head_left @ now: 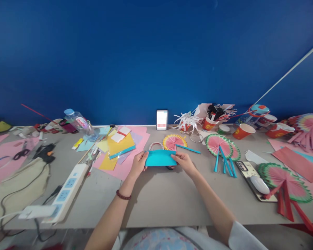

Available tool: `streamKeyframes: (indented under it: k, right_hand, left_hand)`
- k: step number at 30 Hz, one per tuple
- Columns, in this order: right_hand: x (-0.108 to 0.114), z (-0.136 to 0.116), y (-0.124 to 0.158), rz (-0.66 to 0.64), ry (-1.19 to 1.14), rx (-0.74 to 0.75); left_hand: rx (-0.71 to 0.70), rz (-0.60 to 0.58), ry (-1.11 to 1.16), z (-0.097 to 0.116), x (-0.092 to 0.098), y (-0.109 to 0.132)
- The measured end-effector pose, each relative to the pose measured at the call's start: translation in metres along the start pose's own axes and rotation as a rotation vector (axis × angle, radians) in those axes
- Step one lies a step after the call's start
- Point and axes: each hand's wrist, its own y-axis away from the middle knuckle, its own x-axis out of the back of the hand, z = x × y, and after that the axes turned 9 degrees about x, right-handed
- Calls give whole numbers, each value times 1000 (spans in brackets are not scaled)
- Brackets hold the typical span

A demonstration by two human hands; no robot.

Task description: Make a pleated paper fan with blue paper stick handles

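Observation:
A flat strip of bright blue paper (160,158) is stretched level between my hands, above the grey table. My left hand (140,162) pinches its left end, and a beaded bracelet circles that wrist. The right end sits between the thumb and fingers of my right hand (184,161). Just behind the paper lie a roll of tape (156,146), partly hidden, and a pink pleated paper fan (173,141) with a yellow edge and a blue handle. A small dark thing under the paper is mostly covered.
Pink and yellow paper sheets (129,139) lie left of my hands, near a power strip (67,194) and a plastic bottle (79,123). To the right are green-edged paper fans (219,145), a phone (242,168) under a white mouse (259,184), and paper cups (243,131). A blue wall (156,62) rises behind.

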Motion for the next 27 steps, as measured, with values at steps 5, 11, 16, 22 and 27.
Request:
streamKeyframes:
  k: [5, 11, 16, 22, 27]
  right_hand:
    - [8, -9, 4, -63, -62, -18]
    - [19, -19, 6, -127, -67, -29]
    - [23, -21, 3, -140, 92, 10]
    - [30, -10, 1, -77, 63, 35]
    - [39, -6, 2, -94, -7, 28]
  left_hand:
    - [12, -192, 85, 0, 7, -2]
    - [-1, -324, 82, 7, 14, -1]
    - [-27, -266, -82, 8, 15, -1]
    - [-5, -312, 77, 6, 16, -1]
    - [6, -416, 160, 7, 17, 3]
